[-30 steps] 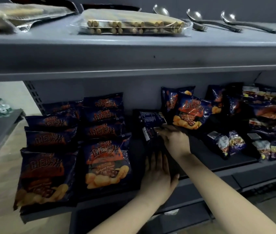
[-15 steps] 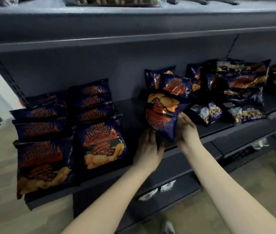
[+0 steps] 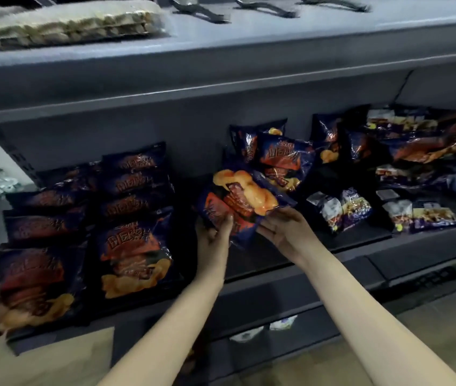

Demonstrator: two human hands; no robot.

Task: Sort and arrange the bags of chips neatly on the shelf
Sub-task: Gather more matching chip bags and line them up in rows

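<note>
At shelf centre, head view: held bag [image 3: 240, 201] of chips is lifted off the shelf [image 3: 332, 274], tilted, print side up, between both hands.
Left hand grip: left hand [image 3: 212, 235] holds the held bag at its lower left corner, thumb on the front.
Right hand grip: right hand [image 3: 285, 232] is palm-up under the bag's right edge, fingers curled beneath, holding it.
Done: far-left column [image 3: 34, 280] and second column [image 3: 134, 246], same dark orange-print bags, overlapped front to back, all facing one way.
Left to do: right pile [image 3: 416, 146] jumbled, bags crossing; leaning bags [image 3: 282, 157] propped behind the held one; small packets [image 3: 341, 207] loose in front.
Gap: bare shelf between second column and right pile, likely the slot for a third column.
Progress guess: roughly half; held bag not yet placed.
Upper shelf [image 3: 277, 37]: spoons [image 3: 201, 9], wrapped tray [image 3: 65, 23], not part of the job.
</note>
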